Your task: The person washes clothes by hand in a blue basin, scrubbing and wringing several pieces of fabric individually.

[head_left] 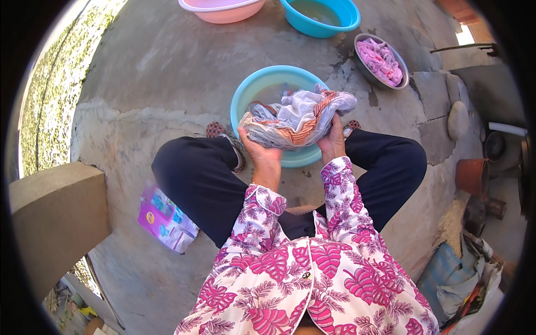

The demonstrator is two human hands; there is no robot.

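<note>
A bunched wet-looking cloth (299, 115), white and grey with orange-striped trim, is held up in both hands over a light-blue plastic basin (247, 94). My left hand (261, 155) grips its near left end, thumb on top. At the right end, my right hand (333, 140) supports the fabric, its fingers partly hidden beneath the folds. Cloudy water shows in the basin behind the cloth. The basin stands on the concrete floor between my feet.
Beyond are a pink basin (224, 14), a blue basin with murky water (320, 31) and a metal bowl (404, 69) of pink cloth (379, 60). A purple plastic packet (167, 220) lies at left near a concrete ledge (63, 201). A terracotta-coloured bucket (471, 176) and sacks stand right.
</note>
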